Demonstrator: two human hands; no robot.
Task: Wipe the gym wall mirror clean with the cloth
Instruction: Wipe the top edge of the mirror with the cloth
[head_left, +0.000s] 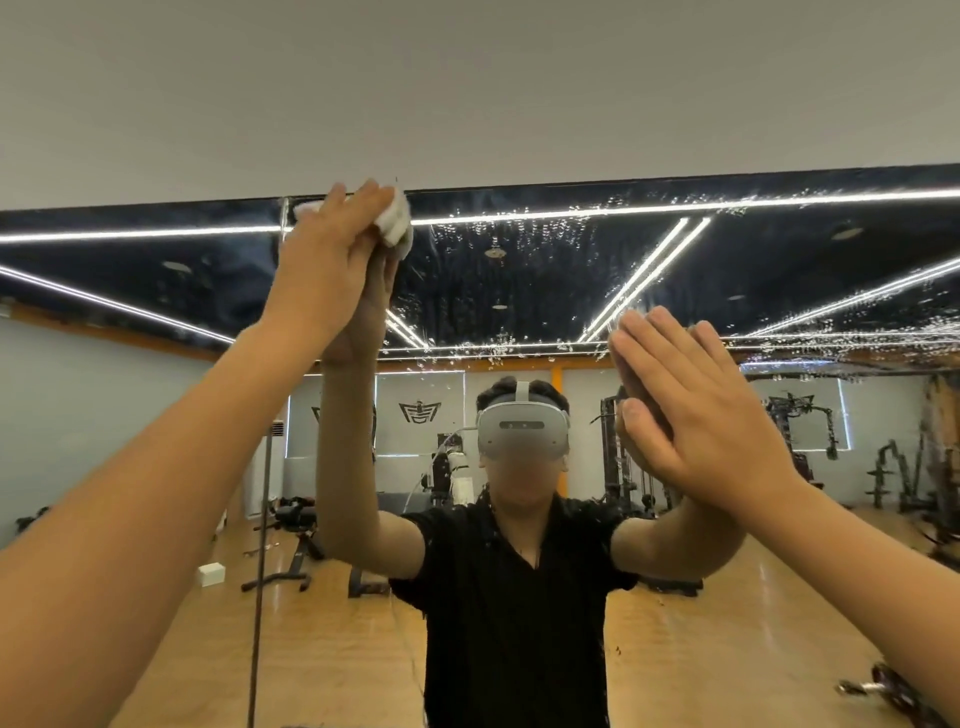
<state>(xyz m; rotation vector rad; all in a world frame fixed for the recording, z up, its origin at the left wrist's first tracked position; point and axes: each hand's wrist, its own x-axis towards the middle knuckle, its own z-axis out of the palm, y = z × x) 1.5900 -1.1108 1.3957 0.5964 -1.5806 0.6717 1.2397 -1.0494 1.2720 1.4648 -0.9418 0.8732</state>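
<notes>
The wall mirror fills the lower two thirds of the view, and its top edge runs just under the white wall. Water droplets speckle the upper glass right of centre. My left hand is raised to the mirror's top edge and presses a white cloth flat against the glass with straight fingers. My right hand lies flat on the mirror lower down, fingers straight and together, holding nothing. Both hands meet their own reflections in the glass.
A vertical seam between mirror panels runs down just left of the cloth. The glass reflects a person in a black shirt with a headset, gym machines, a weight bench and a wooden floor. White wall sits above the mirror.
</notes>
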